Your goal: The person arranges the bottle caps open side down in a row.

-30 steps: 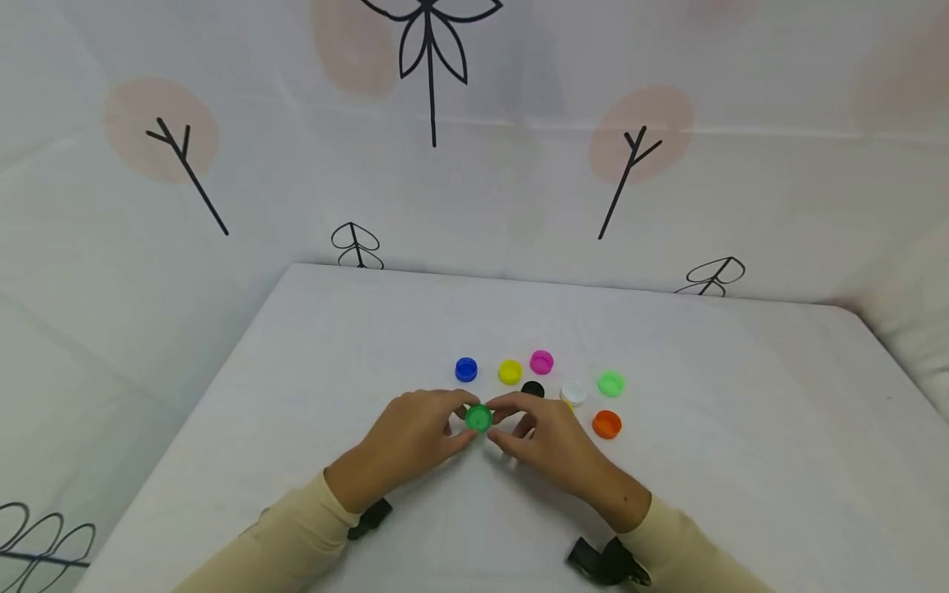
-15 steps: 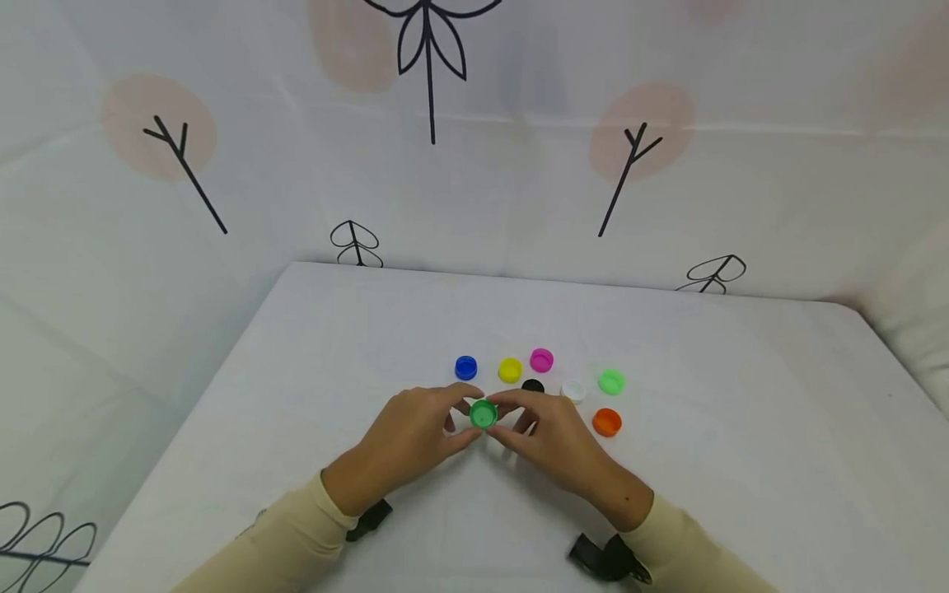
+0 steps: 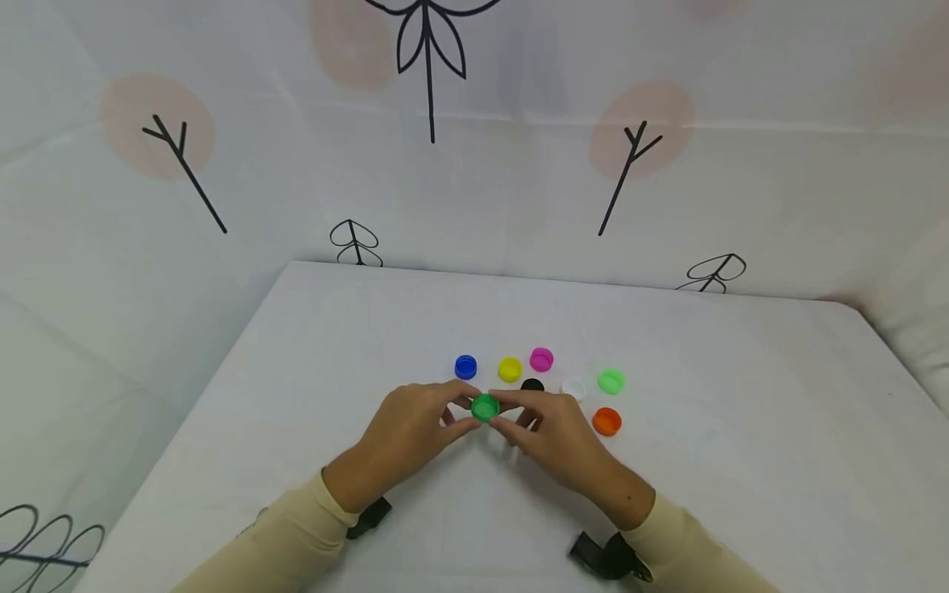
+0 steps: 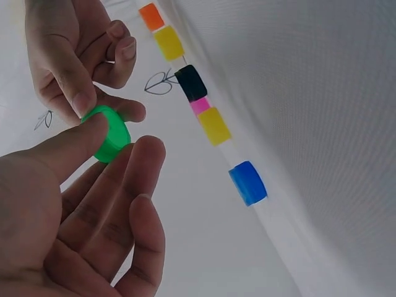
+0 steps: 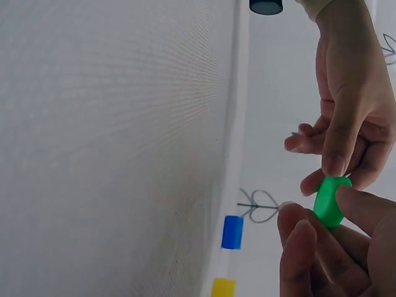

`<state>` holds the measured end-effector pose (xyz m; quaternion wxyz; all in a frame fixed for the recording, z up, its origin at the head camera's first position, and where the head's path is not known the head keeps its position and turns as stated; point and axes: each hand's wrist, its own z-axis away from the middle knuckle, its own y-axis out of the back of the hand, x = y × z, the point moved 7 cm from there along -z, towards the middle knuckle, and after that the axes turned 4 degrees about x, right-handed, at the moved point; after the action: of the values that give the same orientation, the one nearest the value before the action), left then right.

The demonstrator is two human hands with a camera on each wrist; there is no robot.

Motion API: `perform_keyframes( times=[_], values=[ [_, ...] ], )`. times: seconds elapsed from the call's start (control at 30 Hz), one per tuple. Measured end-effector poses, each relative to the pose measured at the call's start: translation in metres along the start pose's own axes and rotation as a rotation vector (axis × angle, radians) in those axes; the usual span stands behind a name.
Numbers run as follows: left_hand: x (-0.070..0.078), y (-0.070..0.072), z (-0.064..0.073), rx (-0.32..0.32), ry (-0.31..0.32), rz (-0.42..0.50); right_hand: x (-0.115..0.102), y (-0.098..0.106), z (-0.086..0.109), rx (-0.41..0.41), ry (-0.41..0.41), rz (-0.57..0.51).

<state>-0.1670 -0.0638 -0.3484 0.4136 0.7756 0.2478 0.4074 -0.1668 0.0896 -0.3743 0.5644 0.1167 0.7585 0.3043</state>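
Note:
A green bottle cap (image 3: 485, 408) is held up above the white table, its hollow side tipped toward me in the head view. My left hand (image 3: 408, 428) pinches its left edge between thumb and fingers. From the other side my right hand (image 3: 556, 432) pinches the same cap by its edge. Both thumbs press on the green cap (image 4: 117, 137), as the left wrist view shows. Beyond the hands lie more caps: blue (image 3: 465, 367), yellow (image 3: 509, 370), magenta (image 3: 541, 360) and black (image 3: 532, 385).
Farther right are a white cap (image 3: 573, 389), a light green cap (image 3: 611, 381) and an orange cap (image 3: 606, 422). A second yellow cap (image 4: 169, 43) shows only in the left wrist view. A patterned cloth (image 3: 511, 206) rises behind the table (image 3: 741, 461).
Both hands have lifted the green cap slightly away and to the right, and its tilt has changed. The other caps lie where they were.

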Motion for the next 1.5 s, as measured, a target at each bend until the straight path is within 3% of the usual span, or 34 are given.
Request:
perform_keyframes(
  times=[0.37,1.27,1.5],
  values=[
    [0.0007,0.0043,-0.0017,0.065,-0.043,0.003,0.0015,0.0049,-0.0022,0.031,-0.015,-0.03],
    [-0.0023,0.0003,-0.0004,0.047,0.025,0.049,0.0049,0.0052,0.0008,0.038,-0.102,-0.124],
    [-0.0011,0.0025,0.0,0.073,0.005,0.104,0.0057,0.0055,0.001,0.06,-0.122,-0.161]
  ],
)
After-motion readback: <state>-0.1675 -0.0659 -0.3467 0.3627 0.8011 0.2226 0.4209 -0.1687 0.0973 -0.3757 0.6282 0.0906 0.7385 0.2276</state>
